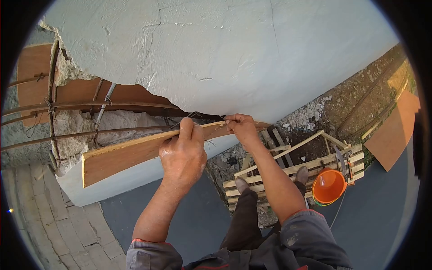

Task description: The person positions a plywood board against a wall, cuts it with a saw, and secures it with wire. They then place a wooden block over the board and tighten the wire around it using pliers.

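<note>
A long plywood strip [130,158] lies tilted along the broken gap in a white plastered wall [216,54]. My left hand [182,155] is closed over the strip's upper edge, with the fingers behind it. Toward the strip's far right end, my right hand [243,130] pinches thin wire at the fingertips; some of it is hidden by the fingers. Another bit of twisted wire [193,114] shows above my left hand. Behind the strip, rusty reinforcing bars [72,106] cross the gap, tied together with wire, in front of broken concrete [74,128].
My feet stand on a slatted wooden platform [270,180]. An orange bucket [330,186] sits on its right side, with a hand tool [340,161] beside it. A plywood sheet [393,130] lies at far right. Rubble [310,112] lines the wall's base. Paving [67,225] is at lower left.
</note>
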A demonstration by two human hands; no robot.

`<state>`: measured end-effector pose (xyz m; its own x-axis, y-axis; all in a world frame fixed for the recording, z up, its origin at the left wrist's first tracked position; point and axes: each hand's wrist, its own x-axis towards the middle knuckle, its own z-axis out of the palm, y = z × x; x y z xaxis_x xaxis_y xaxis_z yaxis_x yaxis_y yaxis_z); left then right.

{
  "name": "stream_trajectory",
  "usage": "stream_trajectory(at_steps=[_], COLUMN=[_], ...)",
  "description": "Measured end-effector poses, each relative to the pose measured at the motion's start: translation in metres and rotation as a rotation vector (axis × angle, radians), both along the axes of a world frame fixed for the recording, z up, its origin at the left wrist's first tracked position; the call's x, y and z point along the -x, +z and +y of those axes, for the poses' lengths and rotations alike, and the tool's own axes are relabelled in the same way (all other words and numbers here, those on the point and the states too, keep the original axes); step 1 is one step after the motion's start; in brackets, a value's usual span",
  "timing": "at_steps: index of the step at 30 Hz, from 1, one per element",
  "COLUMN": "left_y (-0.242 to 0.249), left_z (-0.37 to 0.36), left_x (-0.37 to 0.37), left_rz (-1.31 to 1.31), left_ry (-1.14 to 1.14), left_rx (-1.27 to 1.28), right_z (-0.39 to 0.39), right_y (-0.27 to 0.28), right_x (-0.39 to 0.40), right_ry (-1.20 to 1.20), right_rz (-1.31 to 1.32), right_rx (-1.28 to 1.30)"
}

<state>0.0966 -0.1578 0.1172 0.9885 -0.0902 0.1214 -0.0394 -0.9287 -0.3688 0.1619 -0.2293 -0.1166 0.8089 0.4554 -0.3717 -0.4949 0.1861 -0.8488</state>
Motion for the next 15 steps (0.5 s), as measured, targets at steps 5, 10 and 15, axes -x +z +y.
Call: stream_trajectory(at_steps=[5,10,15], left_y=[-0.001,-0.002,-0.002], left_z=[-0.001,-0.001,0.000], left_x=[-0.001,-0.002,-0.002], left_rz=[0.002,-0.008,-0.022], left_ry=[0.017,0.038,0.023], left_rx=[0.002,-0.011,-0.013], right_z=[0.014,0.013,0.009], right_y=[0.008,0.009,0.010], right_x=[0.015,0.021,0.022], right_ry=[-0.224,-0.347,-0.336], right_rz=[0.309,0.625,0.677], right_rx=[-0.092,-0.429,-0.535])
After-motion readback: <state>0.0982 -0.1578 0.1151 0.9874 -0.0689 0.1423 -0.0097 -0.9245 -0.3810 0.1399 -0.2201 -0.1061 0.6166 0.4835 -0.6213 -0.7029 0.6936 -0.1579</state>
